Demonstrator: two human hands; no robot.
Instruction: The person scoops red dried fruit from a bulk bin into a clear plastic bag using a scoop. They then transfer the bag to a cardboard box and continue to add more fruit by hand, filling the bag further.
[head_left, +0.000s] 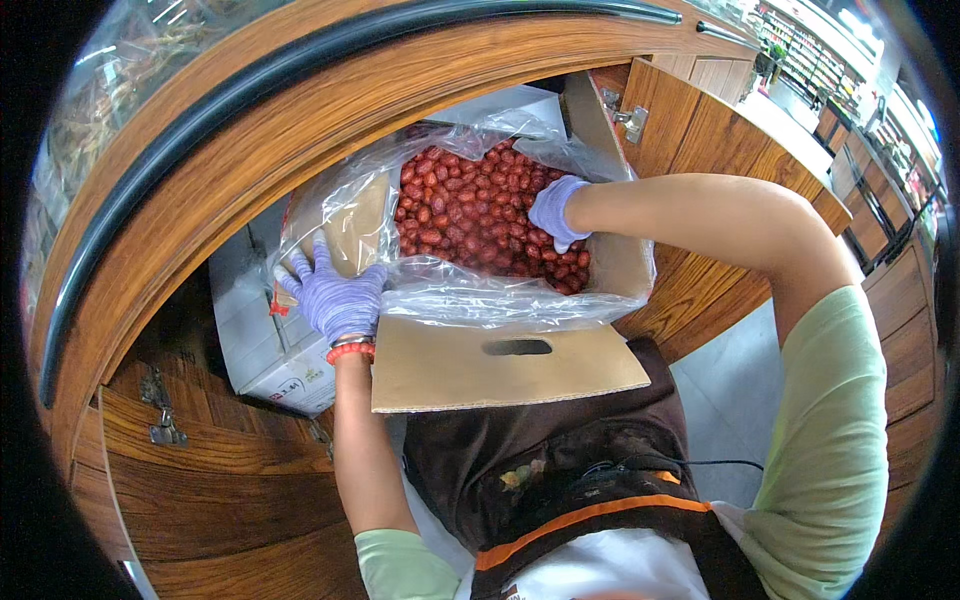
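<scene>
Dried red jujubes (472, 210) fill an open cardboard box (442, 367) lined with a clear plastic bag (495, 300). My right hand (559, 211), in a lavender knit glove, reaches into the jujubes from the right. Its fingertips are partly hidden among the fruit, so a grip on any of them cannot be made out. My left hand (339, 292), gloved alike, lies spread on the bag's edge and the box's left flap, fingers apart. A red bead bracelet (351, 349) circles the left wrist. The front flap, with its oval hand hole, folds out towards me.
The box sits at a wooden cabinet opening, under a counter with a dark curved rail (225, 97). Open wooden doors stand left (240, 502) and right (720, 142). A white carton (292, 375) is left of the box. Shelves of goods (802, 60) stand far right.
</scene>
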